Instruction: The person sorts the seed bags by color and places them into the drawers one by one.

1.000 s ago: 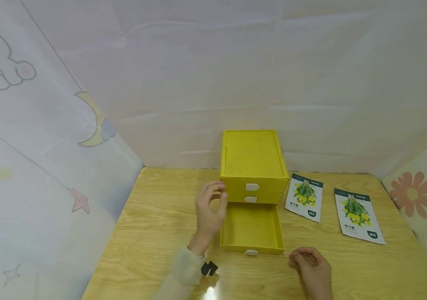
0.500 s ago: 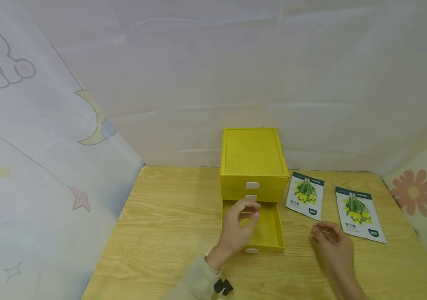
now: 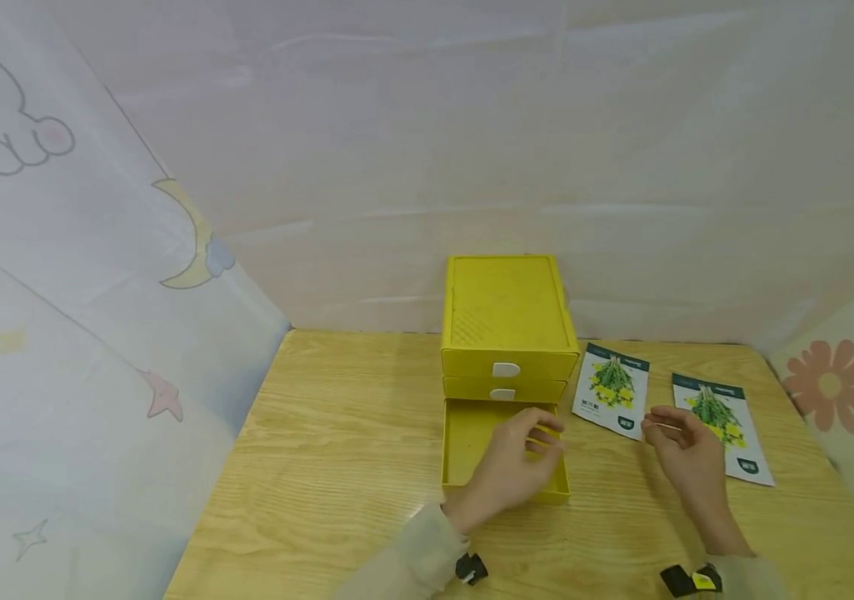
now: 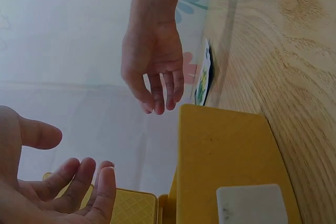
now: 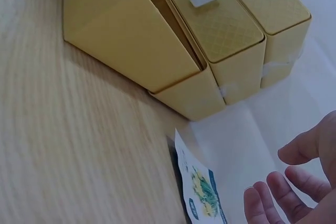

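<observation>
Pale printed backdrop (image 3: 427, 150) all round, wood-grain desk (image 3: 337, 417) below, and from the head view we've got a yellow drawer cabinet (image 3: 509, 304) near the back, its bottom drawer (image 3: 464, 450) pulled out! Left hand (image 3: 516, 458) above that drawer, fingers loosely bent, gripping nothing; right hand (image 3: 689, 454) likewise relaxed, its outline overlapping the right-hand packet (image 3: 741, 429). Left-hand packet (image 3: 610, 392) lies just beside the cabinet, yellow flowers and green leaves on both.

Over to the left wrist: both palms in sight, fingers apart, and a white handle (image 4: 253, 204) stands out on the drawer front.

Now the right wrist: right hand at the lower right, thumb away from the fingers, one packet flat on the desk, the other hand's fingertips peeking in up top
</observation>
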`<state>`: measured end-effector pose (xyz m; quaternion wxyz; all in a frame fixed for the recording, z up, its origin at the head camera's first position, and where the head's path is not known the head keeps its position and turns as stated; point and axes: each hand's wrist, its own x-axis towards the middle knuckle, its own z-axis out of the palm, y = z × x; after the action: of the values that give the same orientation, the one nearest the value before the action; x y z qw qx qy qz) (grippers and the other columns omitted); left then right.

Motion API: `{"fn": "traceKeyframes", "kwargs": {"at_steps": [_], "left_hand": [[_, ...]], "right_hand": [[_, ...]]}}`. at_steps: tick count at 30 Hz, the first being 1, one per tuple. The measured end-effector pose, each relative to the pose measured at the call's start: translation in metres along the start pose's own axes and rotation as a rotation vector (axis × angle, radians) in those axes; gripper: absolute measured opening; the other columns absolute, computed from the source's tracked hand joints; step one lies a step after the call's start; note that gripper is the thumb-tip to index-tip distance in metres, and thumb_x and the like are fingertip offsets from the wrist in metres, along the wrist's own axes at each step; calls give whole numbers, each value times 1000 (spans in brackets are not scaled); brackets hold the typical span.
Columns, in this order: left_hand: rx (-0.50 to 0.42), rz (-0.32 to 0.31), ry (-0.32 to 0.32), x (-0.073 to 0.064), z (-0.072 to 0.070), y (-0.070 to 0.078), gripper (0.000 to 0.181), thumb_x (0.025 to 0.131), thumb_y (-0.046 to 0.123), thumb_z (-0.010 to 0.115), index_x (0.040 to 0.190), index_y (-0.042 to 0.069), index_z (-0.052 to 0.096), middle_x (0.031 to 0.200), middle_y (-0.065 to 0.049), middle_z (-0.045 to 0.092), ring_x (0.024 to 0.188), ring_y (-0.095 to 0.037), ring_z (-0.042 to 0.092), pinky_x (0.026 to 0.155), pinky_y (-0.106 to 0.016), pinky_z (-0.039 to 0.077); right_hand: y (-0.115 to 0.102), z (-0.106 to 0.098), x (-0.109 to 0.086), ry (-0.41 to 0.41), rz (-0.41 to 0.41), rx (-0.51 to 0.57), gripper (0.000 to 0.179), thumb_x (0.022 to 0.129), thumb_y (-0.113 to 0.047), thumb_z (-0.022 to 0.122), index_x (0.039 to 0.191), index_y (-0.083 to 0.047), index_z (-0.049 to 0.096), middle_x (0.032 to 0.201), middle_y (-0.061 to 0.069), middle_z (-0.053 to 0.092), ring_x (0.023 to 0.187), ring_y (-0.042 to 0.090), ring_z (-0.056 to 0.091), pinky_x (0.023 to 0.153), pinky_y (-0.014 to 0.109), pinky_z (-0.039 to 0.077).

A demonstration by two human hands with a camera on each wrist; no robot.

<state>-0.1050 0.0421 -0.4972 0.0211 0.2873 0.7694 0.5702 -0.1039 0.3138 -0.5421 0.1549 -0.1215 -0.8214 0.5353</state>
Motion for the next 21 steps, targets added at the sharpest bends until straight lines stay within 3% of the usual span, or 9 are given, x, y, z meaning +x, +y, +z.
{"fn": "traceKeyframes", "kwargs": {"at_steps": [8,14,21], "left_hand": [[-27,-121,-96,13,6,4,32,97,31,60,127,23,54,124,6,56,97,1,59,77,-17,52],[-26,-214,-70,30,18,8,33,95,32,63,126,24,55,122,12,56,95,1,59,69,-19,52],[-2,-269,-36,55,37,6,33,93,33,66,122,20,57,115,13,58,90,1,60,68,-17,52]], "right_hand": [[2,0,26,-9,-62,-42,36,93,-24,67,121,-1,61,108,2,64,87,-2,60,66,14,53],[1,-3,44,-11,-100,-133,38,94,-28,65,122,-3,61,112,7,62,87,-3,56,63,11,50],[-8,-2,61,-37,-37,-174,44,94,-37,63,126,-7,60,118,11,60,89,-1,53,61,14,49]]}}
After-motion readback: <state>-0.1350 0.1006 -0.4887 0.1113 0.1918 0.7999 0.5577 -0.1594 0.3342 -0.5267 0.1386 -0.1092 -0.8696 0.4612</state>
